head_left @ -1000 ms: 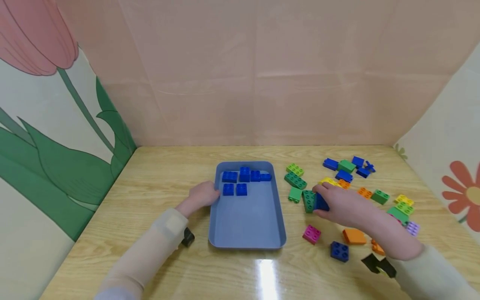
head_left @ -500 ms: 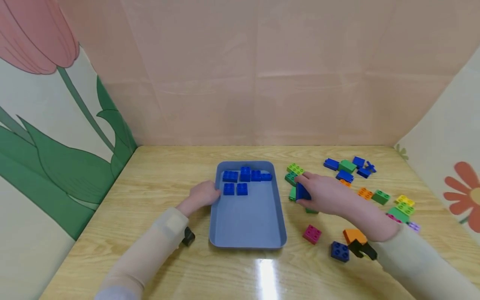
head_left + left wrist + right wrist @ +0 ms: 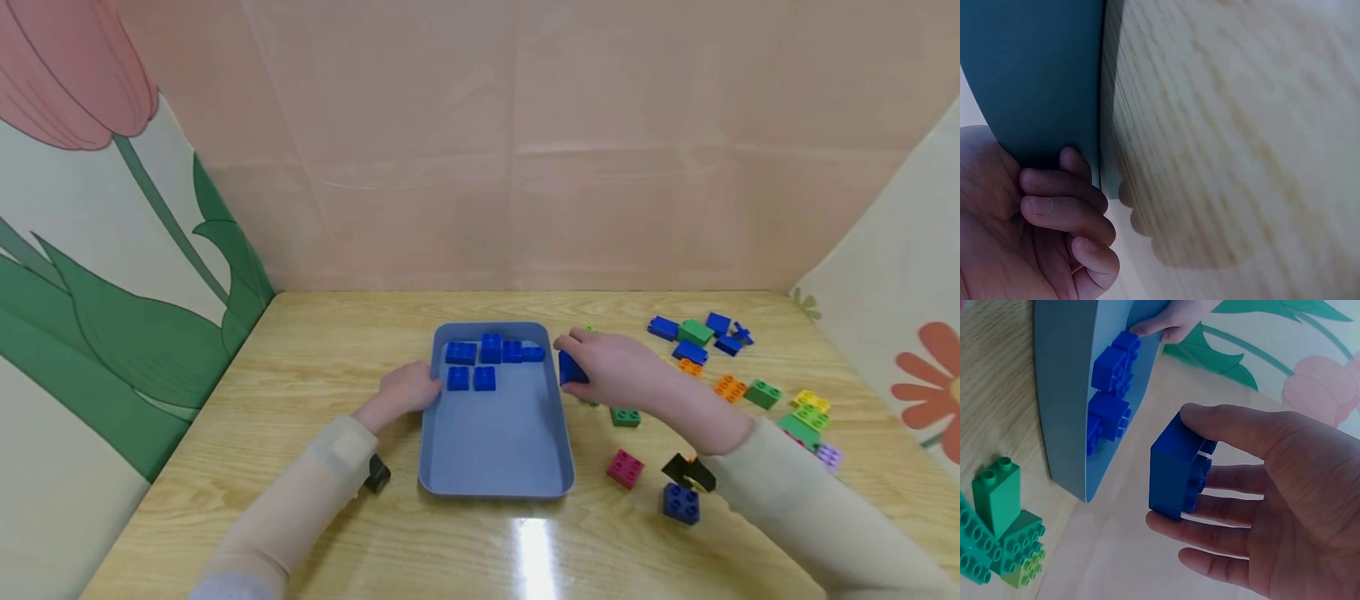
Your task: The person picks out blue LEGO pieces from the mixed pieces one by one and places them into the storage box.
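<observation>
We see the right hand (image 3: 611, 367) clamped on a blue brick (image 3: 1172, 465), the thumb at one end and fingertips at the other, with the studs turned toward the palm. The brick is just beside the right rim of the blue-grey tray (image 3: 495, 454); in the right wrist view we find it apart from the tray wall. Partly behind and under that grip we make out green bricks (image 3: 626, 417) lying on the wooden table (image 3: 337, 333). To the grip's left, inside the tray, we count six blue bricks (image 3: 484, 379), four in a row toward the far end and two nearer us. Nearer us than the grip, and a little to its right, a magenta brick (image 3: 626, 469) and then a dark blue brick (image 3: 681, 503) lie on the table. Across the tray, the left hand (image 3: 405, 387) grips its left side, fingers curled beside the outer wall. Well to the right of the right hand's grip we see an orange brick (image 3: 730, 387) next to a studded green block (image 3: 763, 394), and, farther back, a loose cluster of blue blocks (image 3: 690, 352).
</observation>
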`<state>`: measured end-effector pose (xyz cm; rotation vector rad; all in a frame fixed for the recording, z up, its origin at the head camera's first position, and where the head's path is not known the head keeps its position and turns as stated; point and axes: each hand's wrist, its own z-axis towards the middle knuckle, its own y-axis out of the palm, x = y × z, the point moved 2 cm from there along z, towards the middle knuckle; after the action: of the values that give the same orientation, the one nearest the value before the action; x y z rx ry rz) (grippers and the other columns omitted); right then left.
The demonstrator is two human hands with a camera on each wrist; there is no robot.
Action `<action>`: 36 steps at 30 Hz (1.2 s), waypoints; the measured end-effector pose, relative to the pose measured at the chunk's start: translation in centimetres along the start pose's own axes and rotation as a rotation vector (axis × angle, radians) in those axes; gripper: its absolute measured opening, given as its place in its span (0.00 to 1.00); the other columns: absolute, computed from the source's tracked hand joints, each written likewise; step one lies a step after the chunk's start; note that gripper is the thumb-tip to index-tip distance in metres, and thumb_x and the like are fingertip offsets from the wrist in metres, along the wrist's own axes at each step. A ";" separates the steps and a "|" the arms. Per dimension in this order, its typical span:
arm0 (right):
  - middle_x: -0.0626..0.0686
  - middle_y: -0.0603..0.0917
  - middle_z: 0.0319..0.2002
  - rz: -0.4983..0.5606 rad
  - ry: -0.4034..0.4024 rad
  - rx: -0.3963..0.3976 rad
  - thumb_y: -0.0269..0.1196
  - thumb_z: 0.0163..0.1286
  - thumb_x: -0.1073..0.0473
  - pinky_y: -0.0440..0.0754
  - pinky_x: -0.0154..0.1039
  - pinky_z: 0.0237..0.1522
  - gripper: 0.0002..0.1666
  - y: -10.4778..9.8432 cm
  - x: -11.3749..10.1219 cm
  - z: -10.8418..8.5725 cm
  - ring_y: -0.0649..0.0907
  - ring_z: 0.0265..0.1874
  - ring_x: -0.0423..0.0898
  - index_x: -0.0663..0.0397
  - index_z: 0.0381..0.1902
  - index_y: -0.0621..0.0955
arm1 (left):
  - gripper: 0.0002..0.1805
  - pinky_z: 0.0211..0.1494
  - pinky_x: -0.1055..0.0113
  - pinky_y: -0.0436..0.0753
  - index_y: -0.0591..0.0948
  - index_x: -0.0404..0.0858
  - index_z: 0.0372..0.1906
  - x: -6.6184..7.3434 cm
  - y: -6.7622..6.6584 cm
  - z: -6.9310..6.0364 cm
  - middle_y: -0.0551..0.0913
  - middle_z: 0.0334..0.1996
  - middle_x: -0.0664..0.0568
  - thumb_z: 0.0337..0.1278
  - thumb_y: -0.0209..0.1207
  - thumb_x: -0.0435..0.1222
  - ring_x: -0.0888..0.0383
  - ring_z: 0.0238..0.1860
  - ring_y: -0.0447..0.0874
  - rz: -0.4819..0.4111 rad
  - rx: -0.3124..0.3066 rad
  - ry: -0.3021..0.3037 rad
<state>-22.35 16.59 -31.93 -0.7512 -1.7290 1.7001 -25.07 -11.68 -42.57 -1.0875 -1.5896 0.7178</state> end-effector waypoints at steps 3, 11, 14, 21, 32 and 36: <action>0.54 0.80 0.39 -0.017 -0.017 0.001 0.71 0.59 0.48 0.82 0.43 0.33 0.32 -0.1 -0.3 0.5 0.80 0.29 0.46 0.61 0.56 0.76 | 0.19 0.22 0.67 0.67 0.74 0.41 0.21 -0.1 0.1 0.1 0.72 0.16 0.53 0.69 0.49 0.41 0.58 0.18 0.69 0.012 0.009 0.002; 0.57 0.81 0.47 -0.023 -0.033 -0.032 0.70 0.60 0.46 0.82 0.46 0.40 0.34 0.3 -1.2 1.9 0.83 0.38 0.50 0.59 0.57 0.75 | 0.19 0.22 0.66 0.68 0.73 0.41 0.19 -0.3 0.2 0.1 0.71 0.16 0.53 0.69 0.49 0.41 0.58 0.18 0.69 0.022 0.026 0.014; 0.58 0.80 0.50 -0.012 -0.051 -0.048 0.70 0.60 0.46 0.82 0.47 0.43 0.35 0.6 -1.7 2.5 0.83 0.43 0.52 0.60 0.58 0.75 | 0.19 0.22 0.66 0.68 0.73 0.41 0.20 -0.3 0.2 0.2 0.71 0.16 0.53 0.69 0.49 0.41 0.58 0.18 0.70 0.022 0.021 0.008; 0.55 0.80 0.44 -0.030 -0.114 -0.091 0.70 0.60 0.47 0.82 0.44 0.40 0.33 2.1 -2.7 4.3 0.82 0.37 0.49 0.60 0.56 0.76 | 0.19 0.22 0.66 0.68 0.74 0.40 0.21 -0.3 0.1 0.1 0.73 0.17 0.52 0.70 0.49 0.42 0.58 0.19 0.71 0.023 0.007 -0.001; 0.55 0.80 0.41 -0.037 -0.171 -0.125 0.70 0.61 0.48 0.81 0.42 0.36 0.29 4.9 -3.1 7.1 0.80 0.33 0.47 0.61 0.52 0.77 | 0.19 0.23 0.66 0.69 0.74 0.40 0.20 -0.2 0.0 0.1 0.72 0.17 0.52 0.69 0.49 0.41 0.57 0.19 0.71 0.029 0.009 0.008; 0.56 0.81 0.41 -0.030 -0.156 -0.163 0.70 0.61 0.47 0.81 0.43 0.37 0.29 5.8 -3.1 7.8 0.81 0.33 0.47 0.60 0.52 0.77 | 0.18 0.23 0.66 0.69 0.74 0.40 0.20 -0.1 -0.1 -0.1 0.73 0.17 0.52 0.69 0.49 0.41 0.57 0.19 0.71 0.024 0.006 0.006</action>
<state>-26.18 9.24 -37.84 -0.6747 -1.9945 1.6496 -25.03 -11.79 -42.52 -1.1046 -1.5704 0.7338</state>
